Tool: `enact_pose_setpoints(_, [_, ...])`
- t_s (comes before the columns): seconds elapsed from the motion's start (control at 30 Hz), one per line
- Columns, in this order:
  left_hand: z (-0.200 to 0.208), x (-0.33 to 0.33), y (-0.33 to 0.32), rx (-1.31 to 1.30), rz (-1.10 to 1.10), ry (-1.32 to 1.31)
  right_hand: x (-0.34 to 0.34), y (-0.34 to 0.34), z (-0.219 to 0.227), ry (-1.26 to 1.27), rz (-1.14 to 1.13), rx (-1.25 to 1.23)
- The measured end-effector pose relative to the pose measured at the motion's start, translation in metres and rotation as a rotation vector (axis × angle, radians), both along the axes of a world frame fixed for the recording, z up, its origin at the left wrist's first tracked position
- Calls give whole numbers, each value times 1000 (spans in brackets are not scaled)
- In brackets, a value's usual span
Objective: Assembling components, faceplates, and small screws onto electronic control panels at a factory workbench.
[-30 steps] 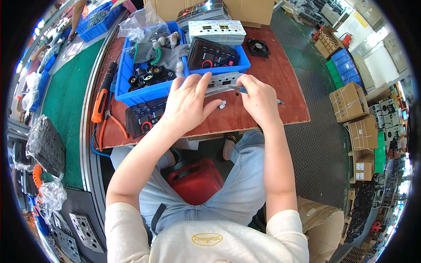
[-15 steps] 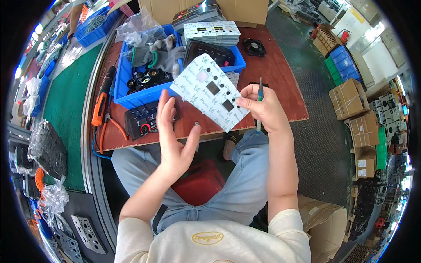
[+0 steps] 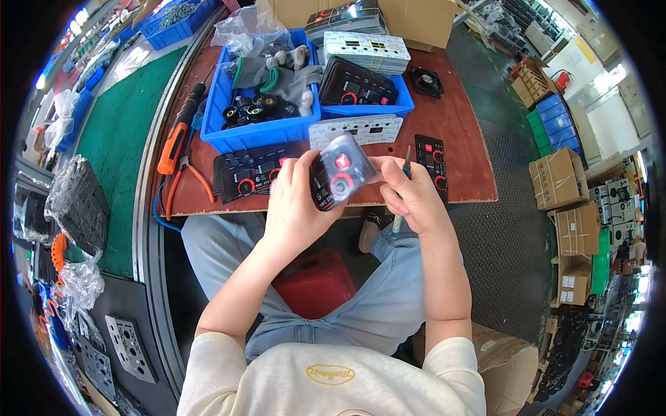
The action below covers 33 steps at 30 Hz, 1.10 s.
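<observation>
A black control panel (image 3: 339,177) with red knobs and a glossy film is held above the table's near edge. My left hand (image 3: 295,201) grips its left side and my right hand (image 3: 411,194) holds its right end. A thin screwdriver (image 3: 402,197) with a pale handle is also clasped in my right hand, pointing up. A white perforated plate (image 3: 355,130) lies flat on the brown table (image 3: 465,149) just beyond the panel. Another black panel (image 3: 243,173) lies on the table at the left, and a narrow black one (image 3: 433,163) at the right.
Two blue bins (image 3: 253,128) with knobs, cables and panels stand at the back, with a cardboard box (image 3: 409,21) behind. An orange power screwdriver (image 3: 177,135) and orange pliers (image 3: 186,173) lie at the table's left end. A red stool (image 3: 316,281) sits between my legs. Cardboard boxes (image 3: 555,177) stand on the right floor.
The white plate that my right hand held up is now lying on the table. Both hands have taken up a black panel with red knobs instead.
</observation>
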<state>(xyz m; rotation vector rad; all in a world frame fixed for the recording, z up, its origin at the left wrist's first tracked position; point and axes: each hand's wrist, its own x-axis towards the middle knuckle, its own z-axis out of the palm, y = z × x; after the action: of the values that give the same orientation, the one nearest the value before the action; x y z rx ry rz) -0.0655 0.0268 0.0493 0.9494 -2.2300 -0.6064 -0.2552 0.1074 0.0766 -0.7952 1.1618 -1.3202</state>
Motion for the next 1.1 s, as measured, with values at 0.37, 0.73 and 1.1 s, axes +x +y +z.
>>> enact_pose_setpoints(0.37, [9,12,-17,2,-206,-60,-12,1,-19,261,-154,-68])
enact_pose_setpoints(0.73, [6,-5,-36,51,-419,-306,-11,9,-42,1081,-238,11])
enact_pose_setpoints(1.1, [-17,-31,-61,941,-641,-160,-11,-11,-34,1094,-281,-123])
